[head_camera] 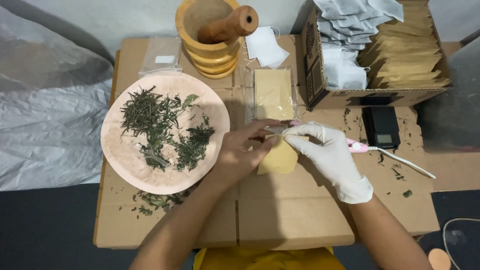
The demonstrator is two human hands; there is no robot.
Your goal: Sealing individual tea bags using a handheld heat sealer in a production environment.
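While crumpled grey plastic sheeting (47, 115) fills the far left of the scene, a cardboard work surface (280, 215) takes up the middle. On its left part sits a wide, pale pink bowl (120, 165) that holds dried green herbs (155, 120) and a little beige powder. Loose herb bits (155, 201) lie on the cardboard just near the bowl. At the far edge, a clear plastic pouch (161, 56) lies flat, and to its right stands a wooden mortar (210, 50) with a wooden pestle (227, 26) leaning inside it. A white filter bag (265, 47) lies just right of the mortar, and nearer than it a clear packet of tan sachets (273, 94).

The bare left hand (240, 152) is closed in a pinch on the left top corner of a small tan sachet (278, 159), which rests on the cardboard at the centre, just near the packet. The gloved right hand (327, 155), in a white glove, presses its fingers over the sachet's top edge and is wrapped around a pink handheld tool (357, 146) whose white cord (402, 162) trails off to the right.

Further right, a small black digital scale (381, 126) lies on the cardboard. Beyond it, at the far right, an open cardboard box (350, 95) holds white filter bags and a row of tan sachets.
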